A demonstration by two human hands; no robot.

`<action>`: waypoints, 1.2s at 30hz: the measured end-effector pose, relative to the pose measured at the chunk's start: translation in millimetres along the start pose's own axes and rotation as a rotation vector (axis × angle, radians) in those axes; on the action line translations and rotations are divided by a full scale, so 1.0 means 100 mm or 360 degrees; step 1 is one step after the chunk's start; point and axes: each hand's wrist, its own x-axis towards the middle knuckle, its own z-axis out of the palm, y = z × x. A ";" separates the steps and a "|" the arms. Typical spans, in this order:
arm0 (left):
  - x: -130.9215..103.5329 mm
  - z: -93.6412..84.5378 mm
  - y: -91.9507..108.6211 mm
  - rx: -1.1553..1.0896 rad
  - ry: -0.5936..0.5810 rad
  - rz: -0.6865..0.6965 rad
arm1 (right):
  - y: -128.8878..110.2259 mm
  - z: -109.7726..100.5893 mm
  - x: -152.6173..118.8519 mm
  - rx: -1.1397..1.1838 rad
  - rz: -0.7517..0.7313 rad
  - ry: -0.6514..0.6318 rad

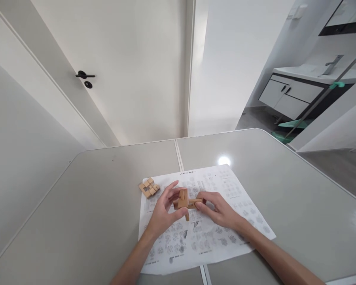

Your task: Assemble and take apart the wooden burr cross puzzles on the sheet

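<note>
Several interlocked wooden puzzle pieces (183, 200) form a cross-like shape held between my hands, above a printed sheet. My left hand (166, 208) grips this cluster from the left, thumb at the front and fingers curled behind. My right hand (218, 209) pinches the end of a notched wooden bar (193, 203) that reaches into the cluster from the right. How far the bar sits inside is hidden. Beneath lies the white instruction sheet (207, 241), covered in small grey diagrams. On its upper left corner rests a flat group of wooden cubes (149, 188).
The grey folding table (106, 221) has a seam down its middle and a raised pale rim. Beyond its far edge stands a white door (130, 59) with a black handle (85, 75). At the right, a doorway shows a sink cabinet (290, 93) and a green-and-grey pole.
</note>
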 end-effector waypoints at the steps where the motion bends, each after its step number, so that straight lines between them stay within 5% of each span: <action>1: 0.00 -0.01 0.01 -0.0012 0.0020 0.0014 | 0.01 0.01 0.00 -0.0018 -0.0014 -0.0008; 6: 0.02 -0.07 0.06 0.0030 0.0254 0.0107 | 0.06 0.04 -0.01 -0.0074 -0.0048 -0.0056; 12: 0.09 -0.19 -0.05 0.1049 0.0907 0.0281 | 0.08 0.03 0.01 0.0027 0.0056 0.0043; 18: 0.13 -0.26 -0.24 0.1580 0.0619 0.0465 | 0.09 0.01 0.01 0.0070 0.0093 0.0097; 25: 0.16 -0.29 -0.25 0.1780 0.0595 0.0456 | 0.08 0.02 0.02 0.0092 0.0109 0.0104; 30: 0.13 -0.31 -0.15 0.1706 0.0483 0.0499 | 0.05 0.01 0.03 0.0133 0.0144 0.0116; 36: 0.00 -0.17 0.02 0.1359 -0.0037 0.0546 | 0.03 -0.01 0.04 0.0290 0.0178 0.0125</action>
